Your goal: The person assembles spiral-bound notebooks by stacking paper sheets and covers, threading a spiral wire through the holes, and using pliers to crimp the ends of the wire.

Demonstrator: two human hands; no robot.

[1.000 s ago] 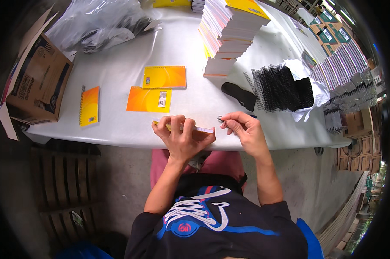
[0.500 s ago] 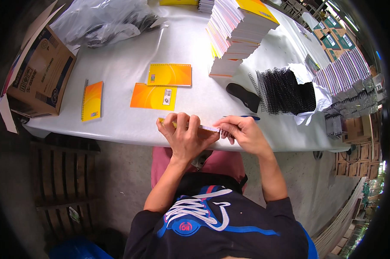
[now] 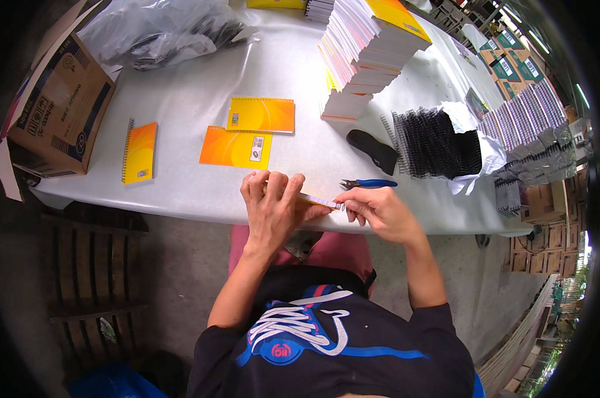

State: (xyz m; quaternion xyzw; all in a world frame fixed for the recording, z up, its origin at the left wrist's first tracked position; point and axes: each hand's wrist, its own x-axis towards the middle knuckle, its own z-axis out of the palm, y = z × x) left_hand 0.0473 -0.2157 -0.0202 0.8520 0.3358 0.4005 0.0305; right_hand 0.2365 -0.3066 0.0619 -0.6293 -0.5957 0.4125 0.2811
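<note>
Near the table's front edge my left hand [image 3: 272,211] grips a small notebook [image 3: 321,201], its page edge turned up and fingers wrapped over it. My right hand [image 3: 387,215] is closed in a pinch on a thin spiral binding coil [image 3: 343,206] at the notebook's right end. How far the coil runs through the pages is hidden. Just beyond the right hand lie blue-handled cutting pliers [image 3: 374,184]. Ahead of my left hand an orange-yellow notebook [image 3: 230,147] lies partly under another yellow one [image 3: 263,115].
A spiral-bound notebook [image 3: 140,154] lies left, by an open cardboard box [image 3: 61,116]. A tall stack of unbound booklets [image 3: 363,63] stands at the back. Black coils [image 3: 439,142] are piled right, beside a black elongated object [image 3: 373,150]. Plastic bags [image 3: 157,30] lie far left.
My right hand has moved slightly down and right, uncovering the pliers. The left hand has shifted a little left, still gripping the notebook.
</note>
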